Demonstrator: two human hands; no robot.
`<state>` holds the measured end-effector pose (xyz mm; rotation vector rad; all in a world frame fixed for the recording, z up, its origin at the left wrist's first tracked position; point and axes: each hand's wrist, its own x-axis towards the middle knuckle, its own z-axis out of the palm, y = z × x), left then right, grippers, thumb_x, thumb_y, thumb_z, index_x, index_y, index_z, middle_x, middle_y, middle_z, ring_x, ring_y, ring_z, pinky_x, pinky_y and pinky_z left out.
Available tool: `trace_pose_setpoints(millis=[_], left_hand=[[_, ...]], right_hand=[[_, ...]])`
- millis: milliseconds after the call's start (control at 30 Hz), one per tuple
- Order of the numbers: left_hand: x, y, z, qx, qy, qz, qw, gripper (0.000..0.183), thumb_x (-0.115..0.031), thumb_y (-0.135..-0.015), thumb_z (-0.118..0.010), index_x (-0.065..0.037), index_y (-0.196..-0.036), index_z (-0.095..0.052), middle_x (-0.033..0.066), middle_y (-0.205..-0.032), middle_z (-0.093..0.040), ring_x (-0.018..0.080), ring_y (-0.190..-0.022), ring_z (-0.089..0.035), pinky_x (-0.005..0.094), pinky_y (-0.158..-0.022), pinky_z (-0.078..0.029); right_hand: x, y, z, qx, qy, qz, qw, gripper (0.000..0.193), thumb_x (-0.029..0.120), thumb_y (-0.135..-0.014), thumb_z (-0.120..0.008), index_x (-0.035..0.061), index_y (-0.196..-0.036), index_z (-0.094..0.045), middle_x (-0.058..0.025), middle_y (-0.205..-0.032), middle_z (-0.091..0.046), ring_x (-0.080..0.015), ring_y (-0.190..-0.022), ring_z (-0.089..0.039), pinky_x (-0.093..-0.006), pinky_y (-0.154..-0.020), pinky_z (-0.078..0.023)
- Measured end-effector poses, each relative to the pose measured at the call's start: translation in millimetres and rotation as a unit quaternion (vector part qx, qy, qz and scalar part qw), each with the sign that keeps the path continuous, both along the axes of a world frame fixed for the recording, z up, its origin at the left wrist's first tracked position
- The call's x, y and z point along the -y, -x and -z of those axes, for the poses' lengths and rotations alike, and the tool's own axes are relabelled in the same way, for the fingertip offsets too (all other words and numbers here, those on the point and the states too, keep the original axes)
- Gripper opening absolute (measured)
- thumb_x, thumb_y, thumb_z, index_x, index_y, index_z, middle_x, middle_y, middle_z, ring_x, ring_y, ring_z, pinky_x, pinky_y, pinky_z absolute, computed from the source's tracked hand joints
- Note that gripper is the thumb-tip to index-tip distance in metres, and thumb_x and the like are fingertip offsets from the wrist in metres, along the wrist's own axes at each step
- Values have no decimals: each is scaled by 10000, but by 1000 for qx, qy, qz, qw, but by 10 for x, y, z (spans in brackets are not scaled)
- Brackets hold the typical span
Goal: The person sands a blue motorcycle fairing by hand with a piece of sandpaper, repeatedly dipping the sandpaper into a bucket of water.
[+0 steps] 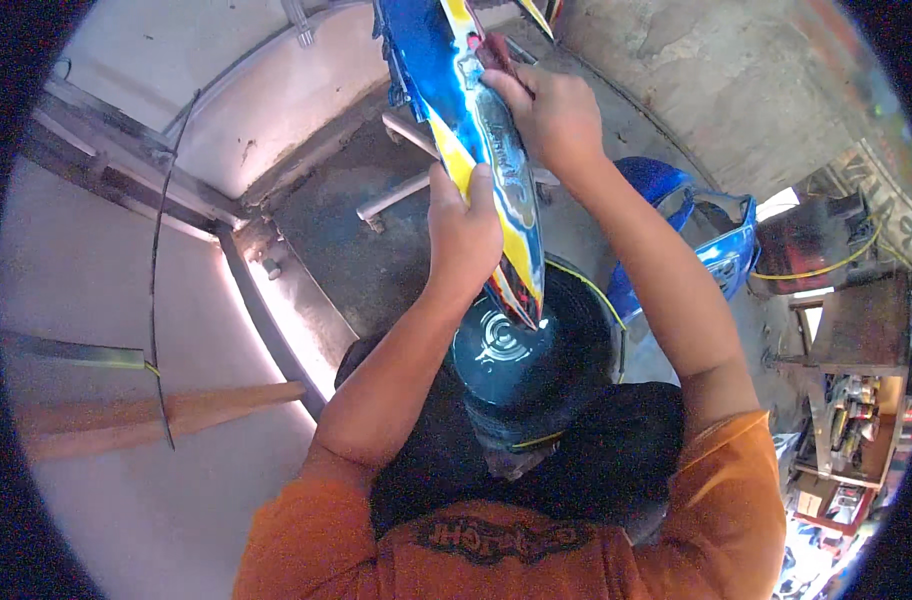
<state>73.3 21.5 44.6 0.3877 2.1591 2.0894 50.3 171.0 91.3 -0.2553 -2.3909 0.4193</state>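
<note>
A long, tapering blue, yellow and white body panel (491, 150), seemingly a vehicle fairing, slants from the top of the view down to a pointed tip. Worn, scuffed patches show along its middle. My left hand (464, 235) is closed on its lower left edge, thumb on the face. My right hand (561, 115) presses a dark red pad (498, 60), perhaps sandpaper, against the panel's upper right side. Under the tip stands a round dark bucket (586, 345) of water, rippled at the middle, between my knees.
Another blue body panel (711, 240) lies on the floor to the right. Beyond it are a dark drum-like container (811, 250) with a yellow cord and cluttered wooden shelves (836, 480). A metal bar frame (396, 195) sits behind the panel; a wooden beam (176, 415) juts in at left.
</note>
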Motion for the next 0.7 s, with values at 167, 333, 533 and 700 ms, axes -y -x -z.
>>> trace_pose_setpoints(millis=[167, 333, 533, 700], left_hand=[[44, 72, 82, 13, -4, -13, 1000, 338, -224, -990, -525, 46, -1188, -479, 252, -1072, -635, 371, -995, -641, 443, -865, -478], [-2, 39, 88, -8, -1, -18, 1000, 338, -232, -991, -521, 46, -1180, -484, 258, -1055, -637, 386, -989, -640, 454, -863, -477], [17, 19, 21, 11, 3, 1, 1000, 336, -232, -992, -523, 42, -1184, -484, 242, -1089, -625, 348, -1015, -632, 435, -883, -471], [87, 107, 90, 53, -39, 38, 997, 425, -254, -1000, -528, 33, -1301, -439, 194, -1199, -595, 294, -1074, -609, 394, -936, -461]], right_hand=[[147, -321, 216, 43, 35, -15, 998, 405, 456, -904, -631, 64, -850, -718, -216, -751, -647, -421, -695, -641, -490, -605, -491], [174, -529, 321, 44, 14, -49, 998, 394, 456, -897, -636, 77, -821, -709, -201, -736, -644, -409, -683, -640, -479, -583, -485], [56, -3, -12, -12, -37, -1, 999, 397, 466, -899, -634, 84, -827, -714, -206, -729, -645, -418, -664, -632, -496, -586, -484], [178, -373, 199, 13, 18, -24, 999, 395, 434, -903, -649, 51, -825, -702, -217, -718, -632, -424, -642, -614, -474, -572, -471]])
